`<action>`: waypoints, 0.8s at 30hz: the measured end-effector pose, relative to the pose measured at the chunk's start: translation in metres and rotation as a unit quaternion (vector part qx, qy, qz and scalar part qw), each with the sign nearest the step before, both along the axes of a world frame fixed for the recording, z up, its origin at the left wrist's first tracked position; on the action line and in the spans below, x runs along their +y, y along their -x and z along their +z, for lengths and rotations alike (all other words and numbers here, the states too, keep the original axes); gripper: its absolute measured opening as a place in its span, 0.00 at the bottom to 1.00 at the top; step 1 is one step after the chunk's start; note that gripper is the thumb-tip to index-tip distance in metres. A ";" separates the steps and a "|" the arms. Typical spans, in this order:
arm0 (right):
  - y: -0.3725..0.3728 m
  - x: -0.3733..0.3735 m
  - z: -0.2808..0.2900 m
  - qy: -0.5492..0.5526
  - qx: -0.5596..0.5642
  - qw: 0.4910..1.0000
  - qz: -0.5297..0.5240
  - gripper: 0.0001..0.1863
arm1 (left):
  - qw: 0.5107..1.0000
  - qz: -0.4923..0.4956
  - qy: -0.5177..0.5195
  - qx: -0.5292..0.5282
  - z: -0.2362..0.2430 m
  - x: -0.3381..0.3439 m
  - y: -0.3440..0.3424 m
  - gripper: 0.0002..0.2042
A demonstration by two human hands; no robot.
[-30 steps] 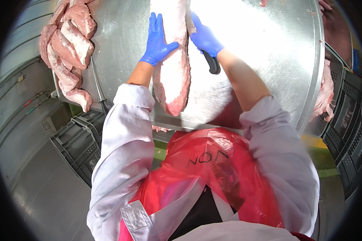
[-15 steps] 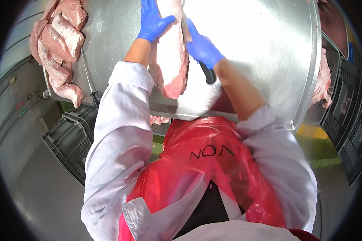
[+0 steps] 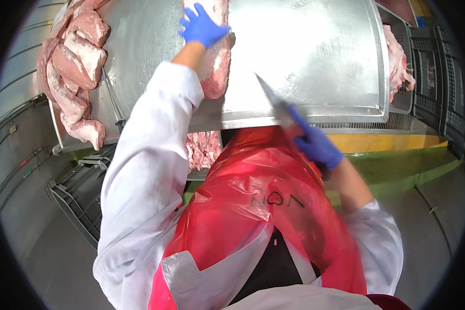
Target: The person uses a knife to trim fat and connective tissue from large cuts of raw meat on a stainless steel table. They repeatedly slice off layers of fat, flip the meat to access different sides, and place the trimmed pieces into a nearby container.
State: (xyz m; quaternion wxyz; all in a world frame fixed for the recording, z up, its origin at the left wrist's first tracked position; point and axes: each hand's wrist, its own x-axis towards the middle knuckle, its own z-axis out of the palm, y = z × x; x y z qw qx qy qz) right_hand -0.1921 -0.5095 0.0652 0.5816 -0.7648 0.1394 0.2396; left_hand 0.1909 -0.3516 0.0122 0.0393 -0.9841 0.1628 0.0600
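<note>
A long slab of pale pink meat (image 3: 215, 64) lies on the metal table (image 3: 305, 57), its far end cut off by the picture's top edge. My left hand (image 3: 204, 28), in a blue glove, rests on the slab with the fingers spread. My right hand (image 3: 318, 144), gloved in blue as well, is closed around a knife. The knife (image 3: 275, 99) points up and to the left, its blade over the table's front edge and apart from the meat. Its handle is mostly hidden by my fingers, and the right hand is somewhat blurred.
A heap of meat pieces (image 3: 77, 67) lies along the table's left side. Near it is a thin steel rod (image 3: 111, 95) with a dark handle. Below the front edge sits a container of meat scraps (image 3: 202, 150). Dark crates (image 3: 429, 77) stand at the right, beside more meat (image 3: 396, 62).
My right hand has drawn the knife back from the slab's right side, toward my body and to the right. The left hand has shifted onto the slab's top. The view has shifted somewhat.
</note>
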 end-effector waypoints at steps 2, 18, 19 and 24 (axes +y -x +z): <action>0.029 -0.022 0.009 0.016 -0.002 0.991 -0.132 0.43 | 0.987 0.061 0.014 0.148 0.020 0.008 0.004 0.67; 0.001 -0.122 0.004 -0.033 0.075 0.970 -0.230 0.46 | 0.969 0.096 0.226 0.006 -0.016 0.066 0.013 0.42; -0.019 -0.130 -0.004 -0.022 0.056 0.981 -0.182 0.46 | 0.970 0.135 0.187 0.078 -0.019 0.060 0.026 0.51; -0.160 -0.125 -0.038 -0.076 0.027 0.997 -0.004 0.43 | 0.986 0.167 0.010 0.020 0.022 -0.003 0.101 0.58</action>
